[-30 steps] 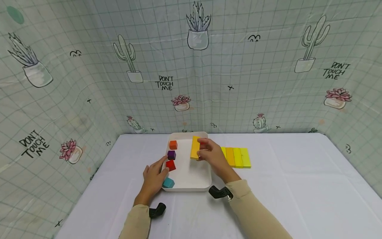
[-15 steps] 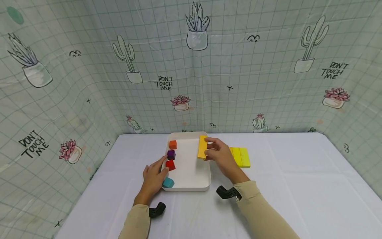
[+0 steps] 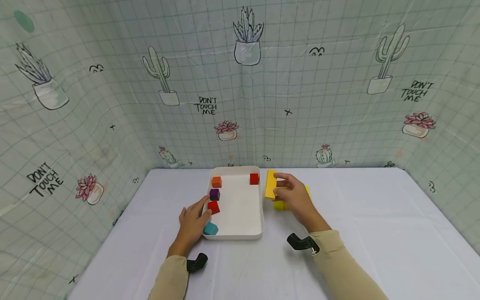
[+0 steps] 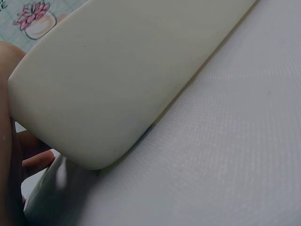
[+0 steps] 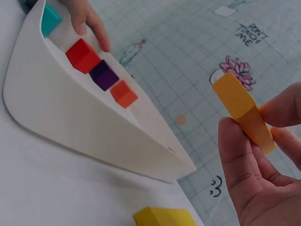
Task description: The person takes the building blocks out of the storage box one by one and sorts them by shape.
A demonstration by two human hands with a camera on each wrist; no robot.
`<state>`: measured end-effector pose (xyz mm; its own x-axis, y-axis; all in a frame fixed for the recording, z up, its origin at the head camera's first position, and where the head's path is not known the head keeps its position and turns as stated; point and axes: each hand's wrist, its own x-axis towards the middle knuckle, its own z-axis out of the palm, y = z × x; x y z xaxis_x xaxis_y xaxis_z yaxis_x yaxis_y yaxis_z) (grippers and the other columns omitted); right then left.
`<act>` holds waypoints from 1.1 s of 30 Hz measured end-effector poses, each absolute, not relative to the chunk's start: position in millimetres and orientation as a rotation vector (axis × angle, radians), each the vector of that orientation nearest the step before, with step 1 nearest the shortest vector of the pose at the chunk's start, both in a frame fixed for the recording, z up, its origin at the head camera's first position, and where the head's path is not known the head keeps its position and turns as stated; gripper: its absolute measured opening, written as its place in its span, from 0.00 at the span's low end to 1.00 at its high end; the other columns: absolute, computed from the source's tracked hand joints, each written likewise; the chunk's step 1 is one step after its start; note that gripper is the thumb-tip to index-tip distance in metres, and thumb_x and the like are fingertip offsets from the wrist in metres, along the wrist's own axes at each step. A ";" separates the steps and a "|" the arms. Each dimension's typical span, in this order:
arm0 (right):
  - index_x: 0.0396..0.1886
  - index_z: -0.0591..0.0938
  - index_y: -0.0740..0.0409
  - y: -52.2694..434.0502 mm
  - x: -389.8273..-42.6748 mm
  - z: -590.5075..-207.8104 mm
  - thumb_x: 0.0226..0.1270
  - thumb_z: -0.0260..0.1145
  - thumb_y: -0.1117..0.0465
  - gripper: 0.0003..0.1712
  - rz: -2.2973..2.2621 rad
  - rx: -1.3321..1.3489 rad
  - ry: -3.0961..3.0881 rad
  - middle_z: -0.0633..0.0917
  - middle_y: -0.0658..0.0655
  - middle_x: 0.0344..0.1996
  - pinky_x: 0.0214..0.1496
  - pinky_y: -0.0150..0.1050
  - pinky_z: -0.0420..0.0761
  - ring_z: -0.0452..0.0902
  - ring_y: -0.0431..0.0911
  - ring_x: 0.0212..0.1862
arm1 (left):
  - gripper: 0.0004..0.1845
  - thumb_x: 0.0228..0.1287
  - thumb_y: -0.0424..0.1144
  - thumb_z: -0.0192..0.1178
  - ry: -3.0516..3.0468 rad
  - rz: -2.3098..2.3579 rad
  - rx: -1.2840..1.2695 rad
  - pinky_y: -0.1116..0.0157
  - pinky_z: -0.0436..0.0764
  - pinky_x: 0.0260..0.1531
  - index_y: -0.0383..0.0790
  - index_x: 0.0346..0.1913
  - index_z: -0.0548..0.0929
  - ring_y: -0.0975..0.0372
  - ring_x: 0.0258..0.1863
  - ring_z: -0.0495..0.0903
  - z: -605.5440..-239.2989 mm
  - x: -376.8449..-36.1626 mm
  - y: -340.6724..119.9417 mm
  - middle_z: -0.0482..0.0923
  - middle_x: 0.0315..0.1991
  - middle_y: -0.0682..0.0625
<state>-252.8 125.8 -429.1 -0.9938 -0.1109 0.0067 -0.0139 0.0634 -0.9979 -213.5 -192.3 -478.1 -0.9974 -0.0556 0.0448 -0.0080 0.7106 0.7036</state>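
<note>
My right hand pinches the orange-yellow block just right of the white tray, above the yellow blocks. My left hand rests relaxed on the tray's left rim. I should lower the block level, edges square with its neighbours.

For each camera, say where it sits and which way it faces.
Head: worn high, facing forward and down at the white tray; both hands and sleeves show.
Left wrist: low beside the tray's outer wall; left hand at the edge.
Right wrist: faces the right hand, its grip on the yellow block.
Head and right wrist share the purple cube.
</note>
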 end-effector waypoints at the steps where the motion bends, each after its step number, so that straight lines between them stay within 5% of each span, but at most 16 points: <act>1: 0.68 0.74 0.52 128.3 -251.9 -429.8 0.68 0.63 0.64 0.28 -2.101 -0.124 2.243 0.78 0.63 0.56 0.51 0.44 0.85 0.81 0.56 0.50 | 0.28 0.75 0.44 0.53 -2.844 -1.169 0.049 0.38 0.32 0.71 0.49 0.76 0.67 0.44 0.74 0.57 -478.4 -213.2 -192.3 0.66 0.73 0.41; 33: 0.73 0.68 0.59 196.0 -251.1 -432.4 0.75 0.57 0.65 0.28 -2.166 0.075 2.234 0.72 0.64 0.56 0.51 0.35 0.83 0.74 0.52 0.50 | 0.28 0.74 0.43 0.53 -2.833 -1.166 0.042 0.36 0.34 0.70 0.48 0.75 0.68 0.43 0.73 0.58 -478.8 -213.4 -192.2 0.68 0.72 0.41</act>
<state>-251.1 196.0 -432.4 -0.9984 0.0140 -0.0546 0.0550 0.0303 -0.9980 -213.4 -192.2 -478.8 -0.9966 -0.0551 0.0611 0.0039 0.7104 0.7038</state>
